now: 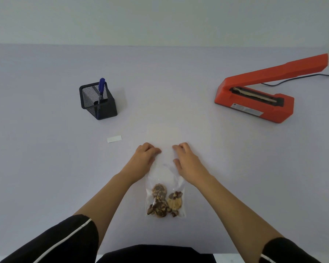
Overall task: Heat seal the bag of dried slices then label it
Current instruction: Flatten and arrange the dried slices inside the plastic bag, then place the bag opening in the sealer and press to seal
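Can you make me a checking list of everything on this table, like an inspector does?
Surface: pale table, plain and flat.
Job's things: clear bag lying flat, dried slices at its near end, empty end pointing away; orange sealer far right, arm raised; small white label left of the bag; blue pen standing in a black mesh holder, far left.
Clutter: nothing seen.
Grips: left hand and right hand both on the bag's upper part, fingers curled; pinching or pressing, cannot tell.
Cables: black cord runs from behind the sealer toward the right edge.
Surroundings: bare pale wall behind the table.
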